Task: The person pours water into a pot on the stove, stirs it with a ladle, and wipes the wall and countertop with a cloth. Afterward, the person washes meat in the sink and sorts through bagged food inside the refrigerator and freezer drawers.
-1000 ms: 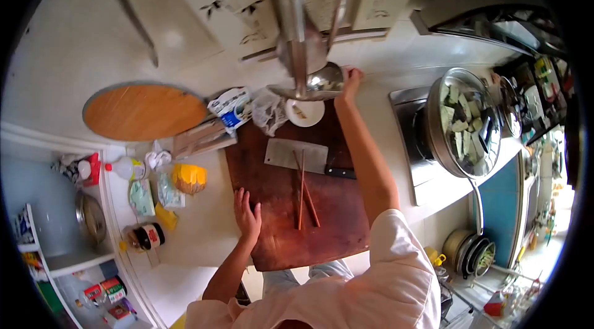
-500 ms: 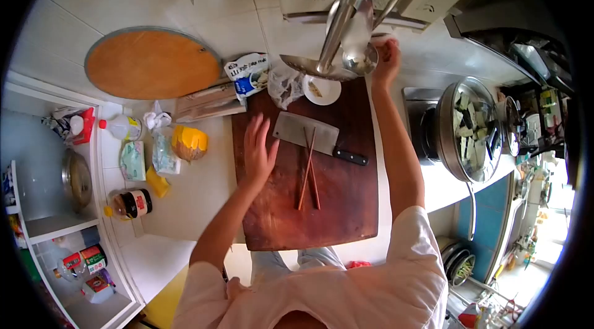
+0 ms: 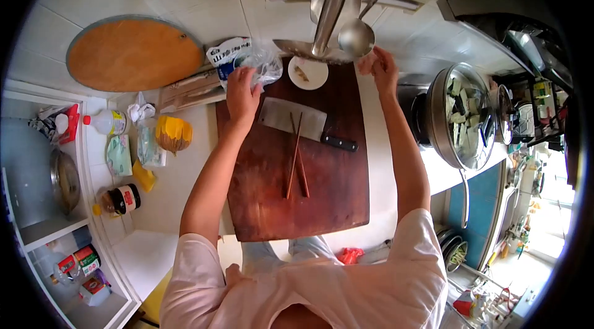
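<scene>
My left hand (image 3: pixel 243 95) is at the back left of the dark wooden cutting board (image 3: pixel 266 205), its fingers curled at the edge of a crumpled clear plastic bag (image 3: pixel 267 66). My right hand (image 3: pixel 383 72) is raised beyond the board's back right corner, beside the hanging ladle (image 3: pixel 356 38). Its fingers are drawn together, and what they hold is too small to make out. A cleaver (image 3: pixel 293 117) with a black handle lies flat on the board. Two wooden chopsticks (image 3: pixel 294 159) lie crossed, partly over its blade. Behind it sits a small white dish (image 3: pixel 308 74) with brownish bits.
Metal utensils hang low above the board's back edge. At right, a glass-lidded pan (image 3: pixel 461 119) stands on the stove. To the left are a cut pumpkin piece (image 3: pixel 174 134), a dark sauce bottle (image 3: pixel 120 200) and a clear bottle (image 3: pixel 106 122). A round wooden board (image 3: pixel 133 54) leans on the wall.
My left hand has moved from above the board to the plastic bag, its spread fingers now curled. My right hand has come down slightly. The view has shifted a little.
</scene>
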`<action>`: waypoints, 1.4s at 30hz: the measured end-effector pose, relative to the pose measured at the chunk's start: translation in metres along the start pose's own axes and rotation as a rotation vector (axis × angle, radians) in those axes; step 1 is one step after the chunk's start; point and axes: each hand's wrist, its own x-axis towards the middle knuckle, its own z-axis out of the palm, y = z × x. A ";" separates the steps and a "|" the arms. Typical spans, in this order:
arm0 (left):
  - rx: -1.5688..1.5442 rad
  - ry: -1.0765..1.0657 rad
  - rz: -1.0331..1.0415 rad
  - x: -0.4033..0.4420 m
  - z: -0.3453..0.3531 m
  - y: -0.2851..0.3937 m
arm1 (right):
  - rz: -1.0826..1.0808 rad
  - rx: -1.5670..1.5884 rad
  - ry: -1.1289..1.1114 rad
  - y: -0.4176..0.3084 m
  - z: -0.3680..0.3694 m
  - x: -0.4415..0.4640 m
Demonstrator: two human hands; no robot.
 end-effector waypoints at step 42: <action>-0.133 -0.434 0.373 -0.118 0.050 0.116 | 0.385 -0.089 -0.151 -0.109 -0.075 -0.148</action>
